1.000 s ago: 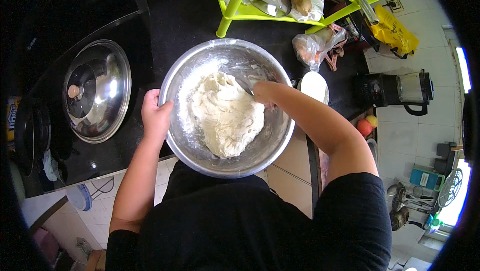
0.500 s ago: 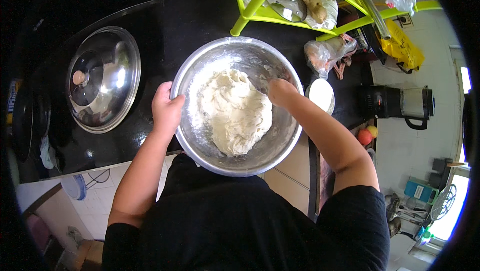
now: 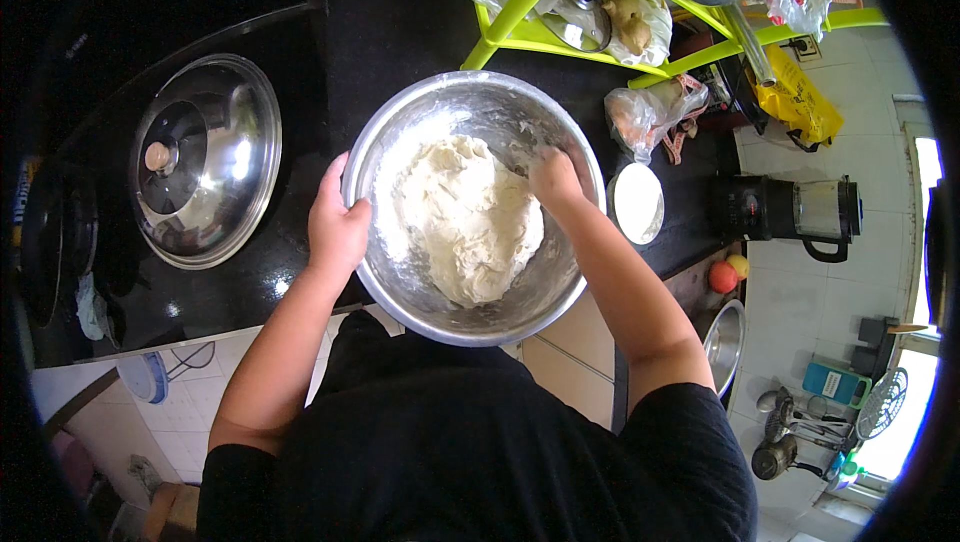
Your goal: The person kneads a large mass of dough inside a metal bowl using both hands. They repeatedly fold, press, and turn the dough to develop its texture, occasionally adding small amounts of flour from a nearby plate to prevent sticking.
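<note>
While the left grip (image 3: 338,225) holds the bowl (image 3: 552,277) by its left rim, the dough (image 3: 468,222) lies mid-bowl, just left of the nearer right grip (image 3: 556,179), hold unclear.

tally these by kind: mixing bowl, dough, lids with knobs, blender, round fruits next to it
Silver round metal mixing bowl: 1
Pale, rough dough mass: 1
Knobbed lids: 2 (silver domed lid with wooden knob, clear glass lid with red knob)
Black blender with clear jug: 1
Round fruits visible: 2 (red fruit, yellow fruit)
Total: 7
</note>
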Available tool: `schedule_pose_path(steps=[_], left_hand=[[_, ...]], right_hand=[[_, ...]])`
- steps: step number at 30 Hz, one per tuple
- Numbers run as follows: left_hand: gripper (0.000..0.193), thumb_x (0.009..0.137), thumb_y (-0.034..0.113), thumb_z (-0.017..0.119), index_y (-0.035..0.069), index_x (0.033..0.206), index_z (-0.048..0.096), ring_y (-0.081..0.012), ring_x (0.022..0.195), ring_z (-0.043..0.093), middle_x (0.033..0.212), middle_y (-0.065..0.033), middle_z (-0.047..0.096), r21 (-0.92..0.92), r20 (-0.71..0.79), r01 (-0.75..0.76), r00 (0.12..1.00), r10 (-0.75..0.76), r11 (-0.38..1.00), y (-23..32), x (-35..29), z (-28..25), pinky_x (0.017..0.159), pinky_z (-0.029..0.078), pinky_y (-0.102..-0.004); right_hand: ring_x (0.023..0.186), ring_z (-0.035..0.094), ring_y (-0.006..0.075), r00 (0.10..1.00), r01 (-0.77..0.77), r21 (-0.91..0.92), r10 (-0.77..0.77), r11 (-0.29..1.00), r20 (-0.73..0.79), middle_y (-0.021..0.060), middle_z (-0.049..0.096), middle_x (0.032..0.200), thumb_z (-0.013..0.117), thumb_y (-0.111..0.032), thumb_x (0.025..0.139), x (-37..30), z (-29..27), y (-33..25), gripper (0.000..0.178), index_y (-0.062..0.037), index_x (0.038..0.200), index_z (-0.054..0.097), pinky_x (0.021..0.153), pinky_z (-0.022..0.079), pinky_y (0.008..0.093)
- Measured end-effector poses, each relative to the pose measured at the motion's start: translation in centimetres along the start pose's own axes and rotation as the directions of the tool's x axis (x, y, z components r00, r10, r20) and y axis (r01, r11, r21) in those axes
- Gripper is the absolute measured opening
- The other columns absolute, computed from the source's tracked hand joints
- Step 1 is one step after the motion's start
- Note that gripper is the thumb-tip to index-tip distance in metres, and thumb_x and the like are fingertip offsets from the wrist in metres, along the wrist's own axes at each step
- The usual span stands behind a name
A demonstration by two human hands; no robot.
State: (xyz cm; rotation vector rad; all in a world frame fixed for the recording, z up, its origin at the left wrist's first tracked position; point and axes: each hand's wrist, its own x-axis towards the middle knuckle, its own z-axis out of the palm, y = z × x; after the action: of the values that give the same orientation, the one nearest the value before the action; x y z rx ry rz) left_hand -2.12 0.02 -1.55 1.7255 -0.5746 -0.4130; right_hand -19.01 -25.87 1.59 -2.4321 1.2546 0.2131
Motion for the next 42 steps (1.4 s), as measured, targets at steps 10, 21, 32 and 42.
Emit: schedule_pose_path(steps=[10,21,32,42], left_hand=[[0.053,0.083,0.005,0.063,0.001,0.127,0.034,-0.0098,0.072,0.055,0.097,-0.0090,0.058,-0.140,0.149,0.168,0.978,-0.147,0.976,2.5,-6.3,-4.2,0.058,0.046,-0.0223],[0.037,0.082,0.024,0.058,0.015,0.118,0.055,-0.0305,0.087,0.061,0.098,-0.0127,0.060,0.478,0.233,-0.162,0.971,0.053,0.863,4.2,5.5,-0.2,0.075,0.049,-0.0388],[0.047,0.077,0.014,0.059,0.007,0.123,0.052,-0.0308,0.097,0.060,0.112,-0.0142,0.059,0.461,0.272,-0.193,0.960,0.069,0.866,4.1,5.6,-0.2,0.081,0.049,-0.0375],[0.046,0.076,0.014,0.059,0.008,0.122,0.055,-0.0304,0.097,0.060,0.110,-0.0139,0.061,0.368,0.256,-0.159,0.965,0.064,0.916,3.8,5.4,0.0,0.081,0.048,-0.0377]], right_hand=[[0.094,0.058,0.0371,0.773,0.571,0.102,-0.575,0.814,0.267,0.0232,0.060,0.102,0.047,-0.022,0.089,-0.5,3.4,-9.3,0.028,-0.0032,0.107,0.059,0.087,0.044,0.0412],[0.091,0.063,0.0305,0.963,-0.270,0.542,0.226,0.796,0.148,0.0204,0.066,0.090,0.056,-0.027,0.083,4.3,2.7,-5.4,0.030,-0.0001,0.092,0.066,0.075,0.049,0.0386],[0.102,0.059,0.0305,0.924,0.377,-0.013,-0.376,0.926,0.066,0.0196,0.060,0.107,0.050,-0.012,0.078,0.4,4.3,-13.2,0.022,-0.0063,0.091,0.067,0.089,0.047,0.0385],[0.094,0.063,0.0328,0.988,0.043,-0.125,-0.023,0.991,0.156,0.0187,0.065,0.098,0.049,-0.019,0.081,3.7,2.9,-8.9,0.025,-0.0049,0.091,0.067,0.083,0.049,0.0411]])
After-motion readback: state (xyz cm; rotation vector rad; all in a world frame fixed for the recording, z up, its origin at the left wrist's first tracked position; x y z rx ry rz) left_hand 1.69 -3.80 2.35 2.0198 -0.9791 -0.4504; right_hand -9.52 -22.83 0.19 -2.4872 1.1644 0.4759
